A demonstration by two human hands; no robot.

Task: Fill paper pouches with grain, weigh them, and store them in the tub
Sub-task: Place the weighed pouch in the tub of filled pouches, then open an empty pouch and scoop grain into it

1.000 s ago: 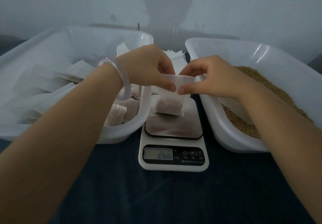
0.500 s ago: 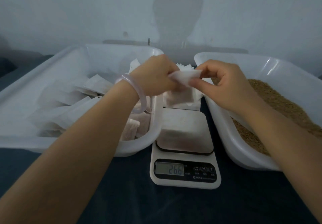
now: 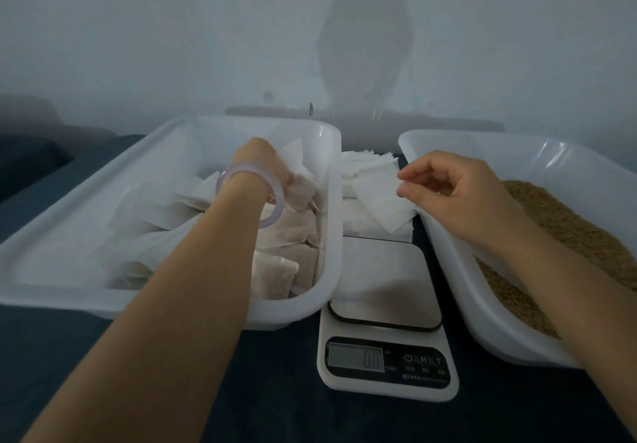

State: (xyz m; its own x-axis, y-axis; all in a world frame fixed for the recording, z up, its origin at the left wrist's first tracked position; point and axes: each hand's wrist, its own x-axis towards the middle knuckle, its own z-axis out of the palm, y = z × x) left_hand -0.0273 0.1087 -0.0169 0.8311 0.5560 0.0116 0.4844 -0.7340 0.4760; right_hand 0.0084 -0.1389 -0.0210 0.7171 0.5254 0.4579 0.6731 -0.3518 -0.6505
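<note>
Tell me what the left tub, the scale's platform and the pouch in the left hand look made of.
Left tub: translucent white plastic, glossy; bright highlights on its rim, hazily see-through wall. Scale platform: likely brushed metal, dull grey sheen. Pouch gripped by the left hand: thin white paper or filter fabric; brown grain shows through.

Two tubs flank a kitchen scale on the table.
The left tub holds filled pouches heaped against its right wall; the left hand reaches in above them, gripping one pouch. The scale sits between the tubs at the front, with a stack of empty pouches behind it. The right tub holds grain; the right hand hovers at the stack's right edge, over that tub's left rim.
</note>
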